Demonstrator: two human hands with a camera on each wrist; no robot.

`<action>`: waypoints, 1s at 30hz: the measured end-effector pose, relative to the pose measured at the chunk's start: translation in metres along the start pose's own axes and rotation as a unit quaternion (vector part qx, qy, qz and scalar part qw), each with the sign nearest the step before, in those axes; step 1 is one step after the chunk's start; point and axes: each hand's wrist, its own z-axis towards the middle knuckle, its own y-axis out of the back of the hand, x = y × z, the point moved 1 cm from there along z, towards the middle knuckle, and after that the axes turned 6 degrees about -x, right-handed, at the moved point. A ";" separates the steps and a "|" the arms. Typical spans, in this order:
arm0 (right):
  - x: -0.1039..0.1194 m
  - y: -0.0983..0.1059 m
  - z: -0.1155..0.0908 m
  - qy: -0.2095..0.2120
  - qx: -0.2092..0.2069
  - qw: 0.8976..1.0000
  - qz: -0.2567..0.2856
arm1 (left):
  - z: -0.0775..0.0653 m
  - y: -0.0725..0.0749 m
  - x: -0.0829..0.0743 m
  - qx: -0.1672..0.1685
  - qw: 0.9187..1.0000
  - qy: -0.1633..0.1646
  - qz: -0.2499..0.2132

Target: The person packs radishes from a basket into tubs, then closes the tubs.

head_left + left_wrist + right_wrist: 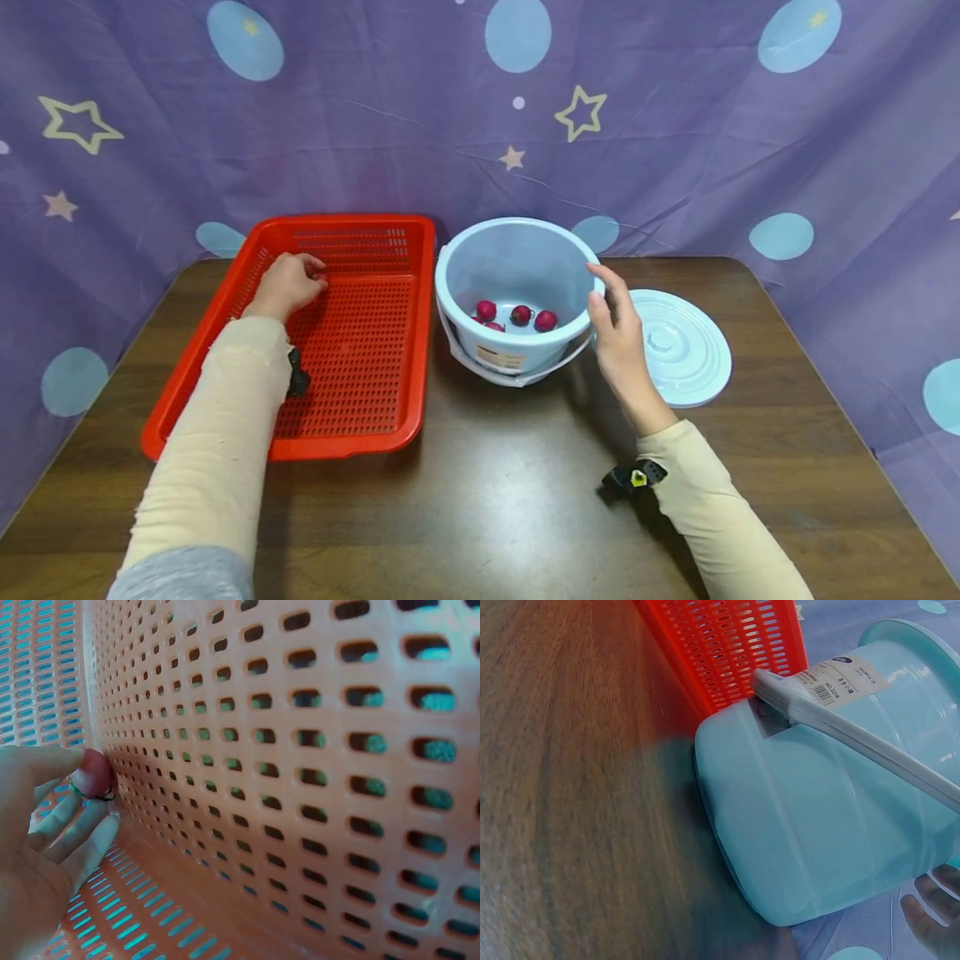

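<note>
In the left wrist view my left hand [37, 847] holds a small round red fruit [94, 774] with a bit of green and a dark loop on it. Thumb and fingers are around it, low beside the perforated wall of the red basket [345, 450]. From the head view the left hand reaches into the basket's far left part and hides the fruit. A light blue bucket [517, 223] stands upright to the right, with several red fruits [546, 320] on its bottom. My right hand [618, 333] is at the bucket's right rim, fingers loosely extended beside it.
A round light blue lid [686, 346] lies on the wooden table [495, 500], right of the bucket. The bucket's handle [517, 380] hangs down at its front. Behind the table hangs a purple curtain [420, 108] with stars and dots.
</note>
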 end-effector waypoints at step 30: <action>-0.022 0.002 0.002 0.014 -0.009 1.000 0.004 | 0.006 0.001 -0.022 -0.001 0.998 -0.047 0.030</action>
